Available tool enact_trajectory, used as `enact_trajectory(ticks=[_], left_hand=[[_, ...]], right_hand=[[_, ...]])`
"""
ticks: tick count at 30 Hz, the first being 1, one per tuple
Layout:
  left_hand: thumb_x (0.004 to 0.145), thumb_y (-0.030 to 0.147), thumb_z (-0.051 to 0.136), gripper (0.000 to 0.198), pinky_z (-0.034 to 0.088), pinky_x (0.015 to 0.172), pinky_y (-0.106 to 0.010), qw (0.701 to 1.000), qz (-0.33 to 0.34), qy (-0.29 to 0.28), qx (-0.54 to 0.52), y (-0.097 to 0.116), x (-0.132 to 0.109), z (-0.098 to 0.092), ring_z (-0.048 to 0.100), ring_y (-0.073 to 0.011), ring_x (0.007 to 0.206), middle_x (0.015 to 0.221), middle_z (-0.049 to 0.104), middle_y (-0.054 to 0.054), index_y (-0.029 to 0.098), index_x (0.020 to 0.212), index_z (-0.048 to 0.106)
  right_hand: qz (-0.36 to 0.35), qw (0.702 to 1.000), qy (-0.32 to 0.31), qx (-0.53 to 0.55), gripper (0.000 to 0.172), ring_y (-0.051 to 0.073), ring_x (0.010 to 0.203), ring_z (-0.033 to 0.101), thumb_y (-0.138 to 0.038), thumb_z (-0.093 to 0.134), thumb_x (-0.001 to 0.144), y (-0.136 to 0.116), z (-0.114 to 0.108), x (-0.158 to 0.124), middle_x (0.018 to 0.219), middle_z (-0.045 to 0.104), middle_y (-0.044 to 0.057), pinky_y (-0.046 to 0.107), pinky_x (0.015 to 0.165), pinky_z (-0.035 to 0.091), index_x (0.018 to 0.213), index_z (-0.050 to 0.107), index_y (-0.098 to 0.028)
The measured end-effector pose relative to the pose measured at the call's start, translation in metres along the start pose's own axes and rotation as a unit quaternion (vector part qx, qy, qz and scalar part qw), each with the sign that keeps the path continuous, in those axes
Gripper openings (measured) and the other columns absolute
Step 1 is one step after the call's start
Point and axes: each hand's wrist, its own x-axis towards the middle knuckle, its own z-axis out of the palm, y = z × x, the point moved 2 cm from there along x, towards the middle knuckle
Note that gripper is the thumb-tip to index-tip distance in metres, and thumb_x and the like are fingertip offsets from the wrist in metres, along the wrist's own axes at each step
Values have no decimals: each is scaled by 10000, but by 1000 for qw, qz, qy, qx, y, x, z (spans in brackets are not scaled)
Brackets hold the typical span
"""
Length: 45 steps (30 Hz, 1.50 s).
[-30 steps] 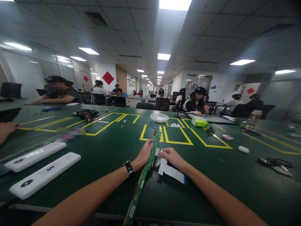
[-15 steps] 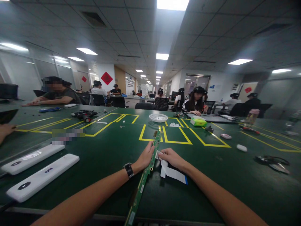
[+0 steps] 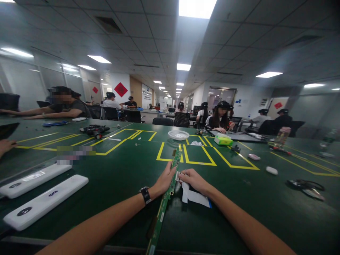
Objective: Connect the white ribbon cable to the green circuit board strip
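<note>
A long, narrow green circuit board [image 3: 165, 204] slants from the near table edge up toward the middle. My left hand [image 3: 165, 179], with a black watch on its wrist, is closed round the board's upper part from the left. On the board's right side, my right hand [image 3: 193, 180] pinches the end of a white flat ribbon cable [image 3: 198, 198] against or very close to the board's edge. The cable is folded and hangs below my right hand, its far end blue. Whether the cable's end sits in a connector I cannot tell.
Two white power strips [image 3: 47, 202] lie at the left. Ahead are a white basket [image 3: 178, 135], a green-and-white packet [image 3: 223, 140] and yellow tape outlines. Dark cables [image 3: 305, 186] lie at the right. Another person's hand [image 3: 6, 146] shows at the left edge.
The view has shifted slightly. Both hands keep their grips on the board and the cable, with hardly any movement. At the far left, a seated person's arm now reaches further left.
</note>
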Motion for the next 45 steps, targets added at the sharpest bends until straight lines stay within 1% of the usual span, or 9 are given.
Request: enact_trajectory(ticks=[8, 16, 22, 25, 27, 30, 33, 39, 45], left_hand=[[898, 544, 441, 457, 474, 761, -265, 997, -50, -23, -62, -12, 6, -1, 598, -151, 794, 872, 620, -17, 223, 1222, 473], [920, 561, 386, 513, 332, 1059, -348, 995, -18, -64, -71, -5, 10, -5, 476, -219, 1186, 1269, 555, -68, 187, 1239, 536], [933, 525, 360, 582, 477, 808, -302, 996, -81, 14, -26, -14, 18, -13, 536, -208, 1047, 1240, 553, -104, 210, 1420, 309], [946, 486, 328, 522, 467, 761, -275, 994, -69, 79, 28, -16, 25, -27, 534, -191, 1019, 1207, 563, -97, 220, 1395, 331], [949, 467, 325, 470, 454, 803, -285, 991, -51, 110, 52, -16, 30, -38, 530, -190, 1040, 1201, 564, -87, 227, 1349, 385], [947, 441, 344, 433, 427, 876, -315, 985, -25, 150, 78, -16, 35, -54, 525, -198, 1068, 1177, 573, -90, 209, 1303, 429], [948, 438, 349, 424, 415, 906, -330, 982, -10, 163, 94, -19, 39, -61, 534, -199, 1061, 1159, 584, -94, 196, 1283, 444], [938, 378, 389, 352, 406, 952, -362, 975, 88, 97, 181, -20, 34, -45, 539, -204, 1028, 1099, 586, -92, 171, 1196, 509], [954, 272, 383, 287, 406, 957, -354, 927, 227, -81, 288, 13, 2, -8, 518, -199, 1048, 1129, 574, -87, 194, 1196, 518]], right_hand=[[8, 1000, 14, -12, 460, 106, 587, 464, -583, 555, 812, -5, -3, -1, 643, 560, -4, 211, 558, 350, 723, 612, -136], [-3, 998, 48, -37, 434, 101, 580, 449, -566, 571, 800, 1, -8, 3, 627, 541, -20, 210, 548, 338, 719, 600, -141], [25, 992, 109, -56, 424, 120, 558, 495, -541, 511, 827, 6, -29, 4, 643, 602, -7, 228, 546, 359, 792, 647, -140], [45, 964, 215, -152, 441, 174, 695, 587, -513, 449, 858, 10, -59, 1, 775, 675, 48, 259, 644, 410, 842, 680, -137], [84, 922, 276, -257, 434, 204, 802, 616, -471, 412, 885, 17, -82, -3, 859, 693, 84, 272, 708, 417, 876, 697, -144], [184, 854, 275, -401, 471, 230, 869, 626, -461, 345, 927, 33, -112, -10, 919, 689, 131, 294, 752, 426, 912, 706, -159], [231, 815, 249, -470, 447, 231, 879, 627, -458, 362, 928, 46, -125, -14, 951, 676, 137, 314, 799, 432, 932, 703, -170], [173, 807, 193, -531, 386, 279, 1044, 551, -402, 414, 899, 45, -101, -6, 1112, 619, 150, 364, 865, 411, 1044, 687, -170], [64, 819, 134, -554, 387, 250, 1158, 466, -331, 391, 920, 41, -82, -1, 1239, 565, 145, 326, 970, 325, 1126, 640, -118]])
